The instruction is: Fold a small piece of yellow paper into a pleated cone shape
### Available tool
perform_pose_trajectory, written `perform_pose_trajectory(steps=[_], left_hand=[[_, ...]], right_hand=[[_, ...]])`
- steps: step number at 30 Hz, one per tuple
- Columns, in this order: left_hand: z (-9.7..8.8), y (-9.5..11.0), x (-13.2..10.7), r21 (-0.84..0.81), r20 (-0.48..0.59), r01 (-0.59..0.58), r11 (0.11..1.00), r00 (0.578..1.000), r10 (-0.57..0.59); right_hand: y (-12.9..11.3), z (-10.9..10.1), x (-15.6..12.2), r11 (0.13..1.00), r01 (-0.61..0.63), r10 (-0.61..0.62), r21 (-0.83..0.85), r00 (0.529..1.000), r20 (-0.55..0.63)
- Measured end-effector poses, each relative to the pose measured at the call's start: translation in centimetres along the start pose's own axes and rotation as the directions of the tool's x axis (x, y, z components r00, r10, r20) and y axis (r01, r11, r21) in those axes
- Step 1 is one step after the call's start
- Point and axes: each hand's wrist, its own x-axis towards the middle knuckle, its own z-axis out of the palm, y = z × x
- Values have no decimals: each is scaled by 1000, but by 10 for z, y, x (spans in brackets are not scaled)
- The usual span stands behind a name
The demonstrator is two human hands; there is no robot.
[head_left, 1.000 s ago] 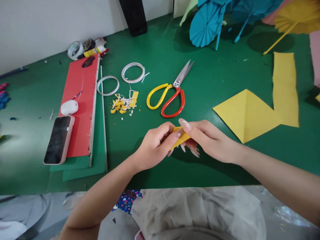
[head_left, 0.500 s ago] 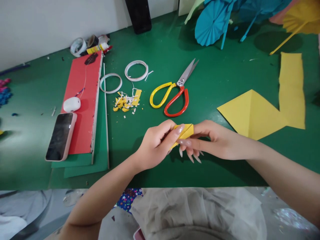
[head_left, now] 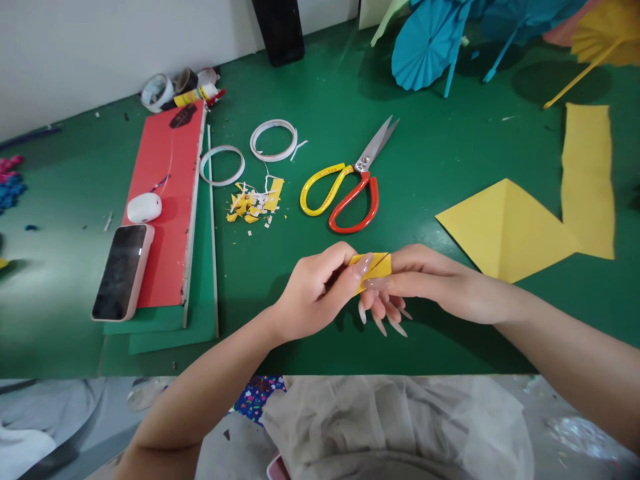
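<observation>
A small folded piece of yellow paper point(head_left: 379, 265) is held between both hands just above the green table point(head_left: 440, 153). My left hand point(head_left: 313, 293) pinches its left end with thumb and fingers. My right hand point(head_left: 425, 280) grips its right side, long nails pointing down. Scissors point(head_left: 350, 183) with one yellow and one red handle lie shut just beyond the hands. A larger folded yellow sheet point(head_left: 505, 230) lies to the right.
A yellow paper strip point(head_left: 587, 180), scraps point(head_left: 253, 203), two tape rings point(head_left: 223, 165), a red board point(head_left: 165, 193) with a phone point(head_left: 121, 270) and white case point(head_left: 144, 208). Blue paper fans point(head_left: 425, 40) stand at the back.
My right hand has turned and slid along the small yellow paper, exposing more of its folded face. The camera has shifted slightly; nothing else on the table moved.
</observation>
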Motion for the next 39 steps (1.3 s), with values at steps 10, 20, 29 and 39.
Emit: perform_pose_trajectory(steps=[10,20,29,39], left_hand=[[-4,3,0,-41,137,78,996,988,-72],[-13,2,5,-185,309,409,894,887,-342],[-9,1,4,-139,272,391,910,898,-345],[-14,4,8,-213,273,464,860,873,-403]], right_hand=[[1,6,1,994,89,-92,-57,993,-67],[1,6,7,975,109,-169,-193,928,-332],[2,8,7,960,179,-240,-217,924,-298],[3,11,9,961,116,-225,-251,854,-469]])
